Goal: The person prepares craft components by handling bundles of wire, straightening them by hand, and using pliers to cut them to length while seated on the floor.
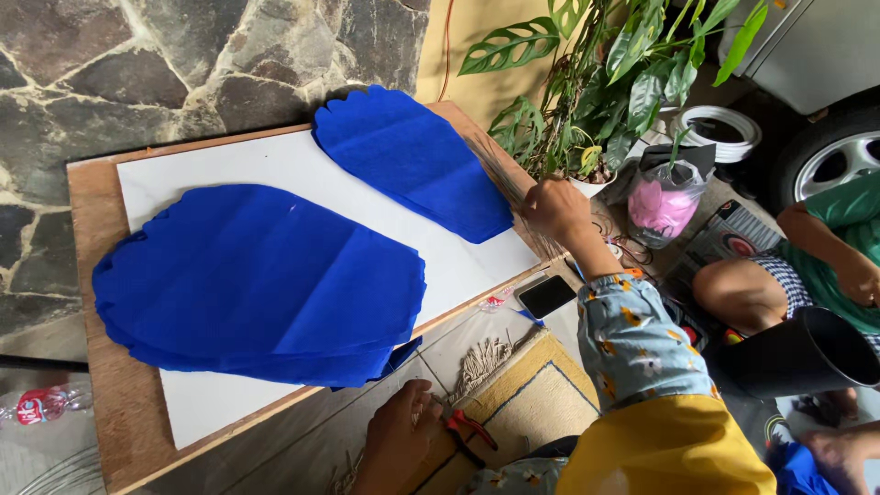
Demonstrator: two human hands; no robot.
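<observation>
Two large blue crepe-paper shapes with scalloped edges lie on a white sheet on a wooden board [96, 302]: a big stack of them [257, 284] at the near left and a smaller one [412, 160] at the far right. My right hand [557, 211], in a floral denim sleeve, is closed into a fist at the board's far right edge, next to the smaller shape; anything in it is hidden. My left hand [403, 440] rests on the floor below the board, fingers curled over the end of a red-handled tool [472, 427].
A dark phone [547, 296] lies by the board's corner, beside a fringed yellow rug [532, 403]. A potted plant [596, 101] and a bag of pink material [662, 206] stand to the right. Another person [807, 275] sits there beside a black cone [797, 353]. A car wheel [834, 156] is behind.
</observation>
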